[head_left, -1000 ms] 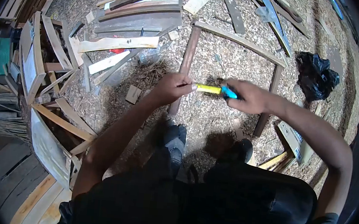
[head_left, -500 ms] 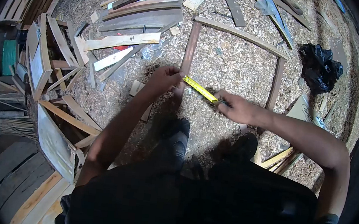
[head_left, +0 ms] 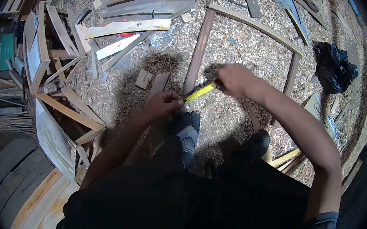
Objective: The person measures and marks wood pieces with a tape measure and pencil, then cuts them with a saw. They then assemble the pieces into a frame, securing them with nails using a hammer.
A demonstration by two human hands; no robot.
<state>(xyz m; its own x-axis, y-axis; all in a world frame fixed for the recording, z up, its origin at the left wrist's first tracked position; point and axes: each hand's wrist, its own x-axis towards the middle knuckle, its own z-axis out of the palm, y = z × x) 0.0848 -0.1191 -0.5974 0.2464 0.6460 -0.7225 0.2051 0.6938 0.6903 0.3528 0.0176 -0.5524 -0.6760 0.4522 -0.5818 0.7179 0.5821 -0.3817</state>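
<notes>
A yellow tape measure (head_left: 200,92) stretches as a short blade between my two hands. My left hand (head_left: 163,104) pinches its lower left end, close to the near end of the frame's left board. Higher up and to the right, my right hand (head_left: 236,80) is closed around the other end; its fingers hide whatever case is there. Beneath and beyond the tape lies a three-sided wooden frame (head_left: 200,50) on the ground, its near side open toward my feet. The tape overlaps the near end of the frame's left board in this view.
Wood shavings cover the ground. Pallet-like wooden pieces (head_left: 58,62) stand at left, and loose boards (head_left: 130,27) lie at the upper left. A black plastic bag (head_left: 336,69) and a piece of cardboard (head_left: 316,106) lie to the right. My shoe (head_left: 187,120) is just below the tape.
My right hand has moved up and my left hand down, so the tape now slants upward to the right instead of downward. The view has shifted slightly.
</notes>
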